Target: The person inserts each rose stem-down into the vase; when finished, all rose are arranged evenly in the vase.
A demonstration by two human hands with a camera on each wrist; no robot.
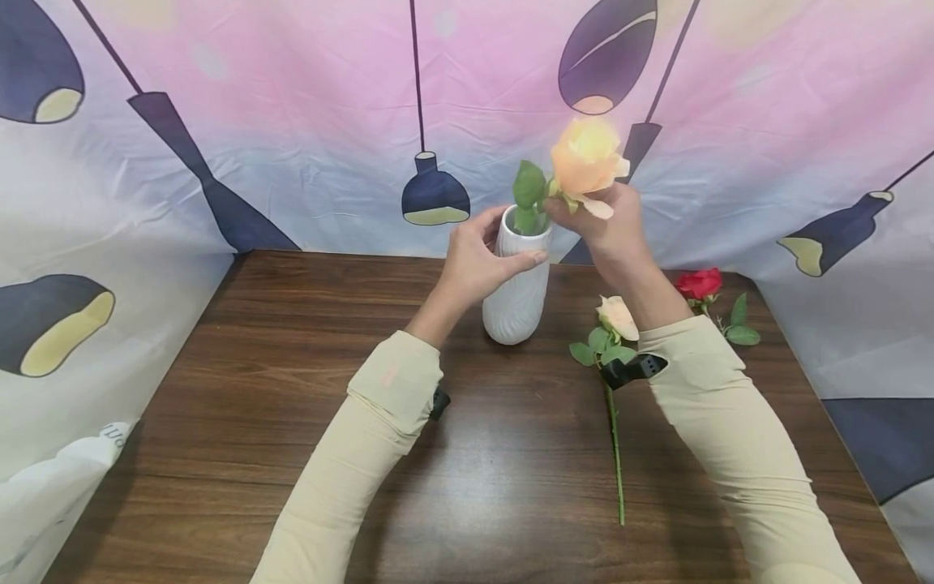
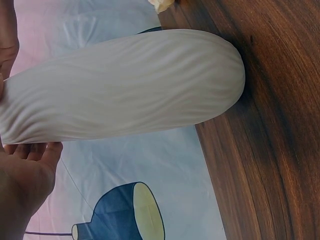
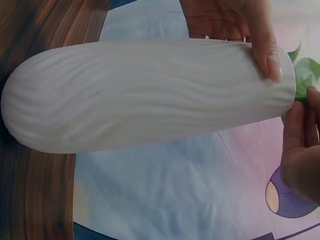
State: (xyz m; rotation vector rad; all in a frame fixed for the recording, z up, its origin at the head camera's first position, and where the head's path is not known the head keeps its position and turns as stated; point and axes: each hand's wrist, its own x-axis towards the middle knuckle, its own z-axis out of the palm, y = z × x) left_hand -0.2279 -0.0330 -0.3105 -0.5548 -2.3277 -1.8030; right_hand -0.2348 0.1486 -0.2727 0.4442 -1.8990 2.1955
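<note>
A white ribbed vase (image 1: 515, 296) stands on the table, and my left hand (image 1: 477, 258) grips it near the rim, thumb across the front and fingers behind. In the right wrist view the left thumb (image 3: 269, 60) lies on the vase (image 3: 145, 97) just below its mouth. My right hand (image 1: 609, 231) pinches the stem of a peach rose (image 1: 586, 158) right at the rim. The rose's green leaves (image 1: 529, 188) are at the vase mouth, and its lower stem is hidden inside. In the left wrist view, the vase's base (image 2: 225, 75) meets the wood.
A pale cream rose (image 1: 617, 317) lies on the brown wooden table (image 1: 292, 389) beside the right forearm, its long stem toward the front. Farther right lies a red rose (image 1: 699, 284), partly behind the right sleeve. A printed cloth backdrop (image 1: 328, 122) hangs behind the table.
</note>
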